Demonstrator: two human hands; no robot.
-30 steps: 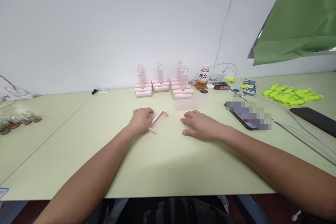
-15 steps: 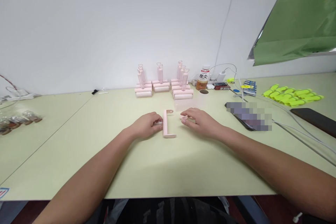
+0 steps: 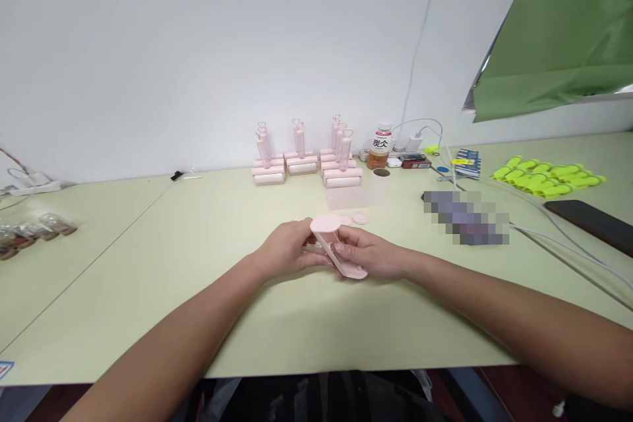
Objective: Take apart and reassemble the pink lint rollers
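Pale green counter [image 3: 148, 277] fills the view, white wall behind it, green sheet [image 3: 558, 26] hanging top right. L hand [image 3: 285, 254] and R hand [image 3: 372, 256] meet mid-counter, near side, both closed round one pink U-shaped bracket [image 3: 332, 242]. The bracket is lifted off the surface and tilted, round end cap up and far, other end low right by R fingers. L grip is wrapped on the bracket's left side, fingers curled tight; R grip pinches it from the right, thumb on top. Can't tell if anything else is inside L grip, it's hidden. Far centre against the wall: cluster of pink roller assemblies [image 3: 306, 161], handles upright. Just right of those, a drink bottle [image 3: 380, 145] w/ white cap. In front of the rollers sits a clear plastic tub [image 3: 349, 196]. Two small pink discs [image 3: 355, 218] lie flat just beyond the hands, apart from them. Far right: heap of yellow-green parts [image 3: 548, 178], a dark phone [image 3: 588, 217] nearer, and white cables [image 3: 568, 257] running to the right edge. Far left edge: small bagged items [image 3: 34, 231].
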